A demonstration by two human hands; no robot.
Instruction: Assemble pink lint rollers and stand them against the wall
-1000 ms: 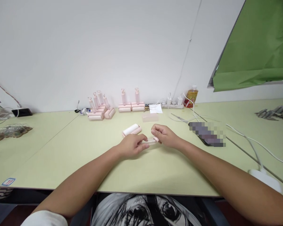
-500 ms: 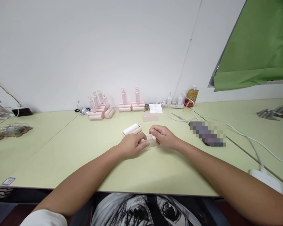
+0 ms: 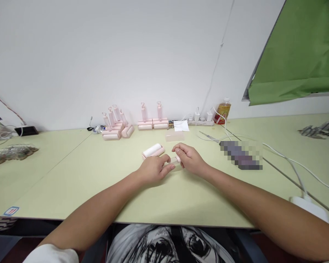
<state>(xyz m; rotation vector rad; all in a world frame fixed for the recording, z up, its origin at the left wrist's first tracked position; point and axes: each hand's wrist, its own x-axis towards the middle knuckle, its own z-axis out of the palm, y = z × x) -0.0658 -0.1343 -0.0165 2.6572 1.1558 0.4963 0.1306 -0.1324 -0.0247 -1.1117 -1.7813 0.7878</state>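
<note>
My left hand (image 3: 153, 170) is closed around a clear lint roller handle (image 3: 173, 161), which lies sideways above the table. At the handle's pink right end, my right hand (image 3: 191, 159) is closed, thumb against a bent index finger; that hand covers the tip. Just behind my left hand rests a lint roller head (image 3: 152, 150) with a white roll and pink casing. Farther back lies a translucent pink cover (image 3: 174, 136), touched by neither hand.
Several pink lint rollers (image 3: 111, 134) with upright handles stand along the wall. A power strip (image 3: 201, 123) with chargers, white paper (image 3: 181, 126) and a drink bottle (image 3: 223, 110) are at the back. Right of my hands lie a blurred dark object (image 3: 241, 156) and white cables.
The fingers of my right hand have shifted slightly up and left at the handle's pink end. My left hand stays nearly in place, still holding the handle.
</note>
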